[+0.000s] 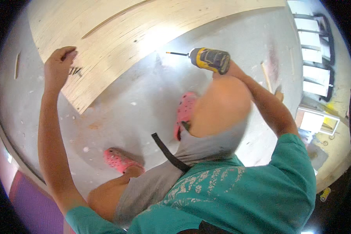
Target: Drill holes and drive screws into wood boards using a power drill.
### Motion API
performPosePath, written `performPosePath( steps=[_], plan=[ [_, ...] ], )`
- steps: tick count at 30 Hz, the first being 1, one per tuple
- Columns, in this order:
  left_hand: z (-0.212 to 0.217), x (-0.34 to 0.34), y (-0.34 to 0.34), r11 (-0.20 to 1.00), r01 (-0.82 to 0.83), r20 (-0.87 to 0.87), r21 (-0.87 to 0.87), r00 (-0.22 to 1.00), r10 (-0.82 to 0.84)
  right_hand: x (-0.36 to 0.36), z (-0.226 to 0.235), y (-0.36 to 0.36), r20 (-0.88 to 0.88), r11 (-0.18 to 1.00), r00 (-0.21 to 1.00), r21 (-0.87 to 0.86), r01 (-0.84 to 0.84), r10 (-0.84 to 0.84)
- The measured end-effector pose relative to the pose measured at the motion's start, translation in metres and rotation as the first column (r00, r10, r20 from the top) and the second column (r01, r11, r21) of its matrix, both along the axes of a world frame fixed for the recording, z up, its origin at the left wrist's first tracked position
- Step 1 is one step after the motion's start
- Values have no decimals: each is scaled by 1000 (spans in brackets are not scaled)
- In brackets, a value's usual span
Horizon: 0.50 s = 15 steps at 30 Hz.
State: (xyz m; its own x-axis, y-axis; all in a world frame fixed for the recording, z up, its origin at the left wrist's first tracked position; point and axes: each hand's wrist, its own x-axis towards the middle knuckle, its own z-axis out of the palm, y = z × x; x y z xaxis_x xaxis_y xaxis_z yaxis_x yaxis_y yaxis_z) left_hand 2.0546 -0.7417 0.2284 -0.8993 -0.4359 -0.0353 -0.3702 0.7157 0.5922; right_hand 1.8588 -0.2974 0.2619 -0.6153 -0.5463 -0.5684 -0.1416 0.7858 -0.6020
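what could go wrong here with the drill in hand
The long bit on the drill could scratch the bare left hand if they came close. The loose black strap might snag on it. If the right hand slipped, the holed pink clogs may protect little.

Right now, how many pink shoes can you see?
2. The left shoe is toward the picture's lower left; the right shoe is near the middle, partly hidden behind the bent knee.

The board (105, 46) is grained wood, the drill (206, 59) plastic, the 2 clogs (118, 159) matt.
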Motion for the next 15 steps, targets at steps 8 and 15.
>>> performPosePath(
  steps=[8,15],
  plan=[
    [-21,-27,43,656,-414,160,631,897,412,-53,50,52,-191,988,981,151,14,15],
    [-83,-100,174,990,-116,-72,85,990,122,-143,75,23,-471,959,870,284,-7,146]
  ],
)
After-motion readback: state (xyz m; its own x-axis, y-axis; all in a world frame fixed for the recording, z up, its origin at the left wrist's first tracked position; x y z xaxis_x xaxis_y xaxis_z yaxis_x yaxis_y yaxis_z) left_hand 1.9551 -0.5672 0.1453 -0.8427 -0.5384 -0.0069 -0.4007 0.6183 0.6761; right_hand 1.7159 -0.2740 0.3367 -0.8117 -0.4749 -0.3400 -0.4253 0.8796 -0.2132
